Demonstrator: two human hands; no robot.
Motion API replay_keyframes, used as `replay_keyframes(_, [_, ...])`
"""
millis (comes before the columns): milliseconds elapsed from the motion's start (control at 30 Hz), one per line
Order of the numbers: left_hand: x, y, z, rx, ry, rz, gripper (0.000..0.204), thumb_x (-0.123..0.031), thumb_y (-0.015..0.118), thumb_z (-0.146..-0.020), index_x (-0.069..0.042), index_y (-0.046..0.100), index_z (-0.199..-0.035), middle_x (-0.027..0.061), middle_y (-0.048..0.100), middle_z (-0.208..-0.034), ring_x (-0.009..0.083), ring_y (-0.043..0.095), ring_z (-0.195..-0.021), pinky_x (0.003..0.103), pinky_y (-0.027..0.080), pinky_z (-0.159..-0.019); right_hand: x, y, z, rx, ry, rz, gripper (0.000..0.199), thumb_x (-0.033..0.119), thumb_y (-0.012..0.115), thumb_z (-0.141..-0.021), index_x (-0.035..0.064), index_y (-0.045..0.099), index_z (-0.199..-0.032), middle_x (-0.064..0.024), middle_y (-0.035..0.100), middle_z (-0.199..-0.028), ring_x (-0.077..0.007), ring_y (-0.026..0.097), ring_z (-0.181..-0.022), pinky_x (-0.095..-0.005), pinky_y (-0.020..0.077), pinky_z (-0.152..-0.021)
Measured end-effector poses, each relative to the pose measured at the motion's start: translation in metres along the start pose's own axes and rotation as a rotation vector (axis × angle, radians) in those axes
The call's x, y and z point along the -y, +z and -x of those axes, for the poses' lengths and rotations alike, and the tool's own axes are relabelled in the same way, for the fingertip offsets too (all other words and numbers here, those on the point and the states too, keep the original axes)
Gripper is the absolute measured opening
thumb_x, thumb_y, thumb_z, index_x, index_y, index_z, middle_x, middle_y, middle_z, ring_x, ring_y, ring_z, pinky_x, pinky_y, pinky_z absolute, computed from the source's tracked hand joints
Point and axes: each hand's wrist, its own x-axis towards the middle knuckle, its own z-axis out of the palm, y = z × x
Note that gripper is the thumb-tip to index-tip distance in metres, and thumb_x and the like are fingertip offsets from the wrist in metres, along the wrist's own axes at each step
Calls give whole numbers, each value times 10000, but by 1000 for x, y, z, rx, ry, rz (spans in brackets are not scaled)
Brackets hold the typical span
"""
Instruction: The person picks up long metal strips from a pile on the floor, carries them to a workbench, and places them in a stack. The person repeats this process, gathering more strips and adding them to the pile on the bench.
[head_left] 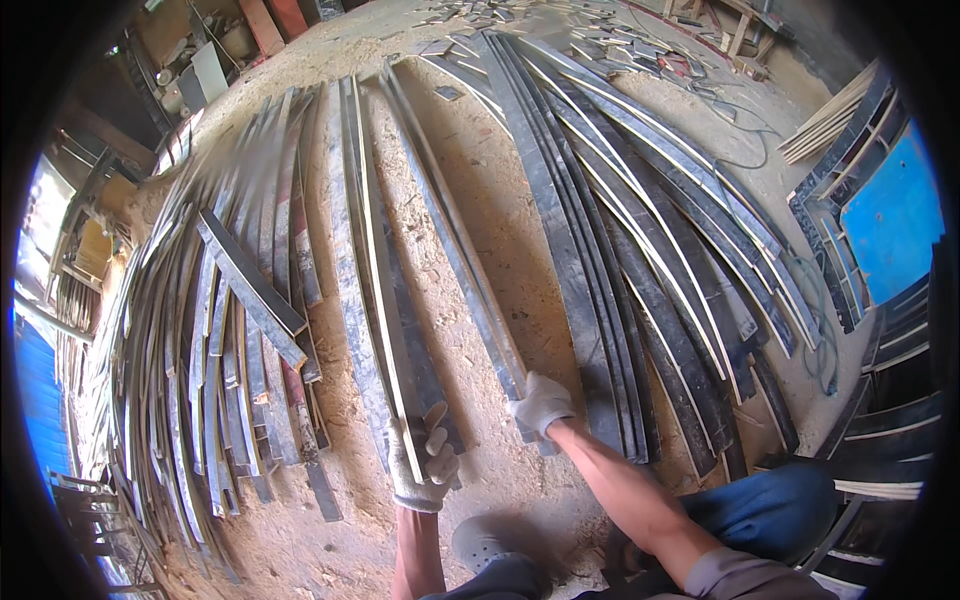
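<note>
My left hand (pixel 422 460), in a pale work glove, is closed round the near end of a long dark-faced plywood strip (pixel 388 310) with a light edge. The strip stretches away from me, beside other strips lying on the floor. To its right, my gloved right hand (pixel 543 403) is closed on the near end of a second plywood strip (pixel 455 245), also running away from me. Its fingertips are partly hidden. Between the two held strips, dusty floor (pixel 425 260) shows.
A large heap of strips (pixel 180 330) covers the left, with a short board (pixel 250 290) lying across it. More strips (pixel 580 250) fan out on the right. Beyond them are a cable (pixel 745 160), scattered offcuts (pixel 640 50) and a blue panel (pixel 893 215).
</note>
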Motion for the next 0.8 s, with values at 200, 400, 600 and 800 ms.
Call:
replay_keyframes(200, [-1,1,3,-74,20,-58,908,-697,482,-1007,46,412,-1524,60,634,-804,130,491,-437,306,431,-442,13,29,29,67,-86,17,487,324,741,-811,-15,669,-1152,-258,733,-1040,-396,741,-942,-456,577,-855])
replay_keyframes(400, [4,-11,1,-72,35,-162,853,-658,539,-999,4,430,-1526,49,633,-839,122,481,-468,296,404,-447,52,1,61,229,-114,73,526,412,710,-952,-54,608,-1171,-231,727,-997,-388,741,-885,-486,583,-779])
replay_keyframes(600, [16,-16,-10,-214,11,-145,548,-268,743,-949,-64,561,-1424,60,689,-966,216,634,-767,388,539,-668,36,18,-26,-531,-386,224,427,439,665,-988,22,660,-896,-183,663,-726,-311,641,-584,-496,517,-582])
replay_keyframes(800, [26,1,1,-201,17,-277,581,-45,717,-901,-23,509,-1443,177,652,-1330,366,674,-1169,502,621,-887,17,8,-16,-92,-75,-579,531,528,606,-1016,30,702,-860,-140,673,-703,-226,642,-653,-421,491,-655])
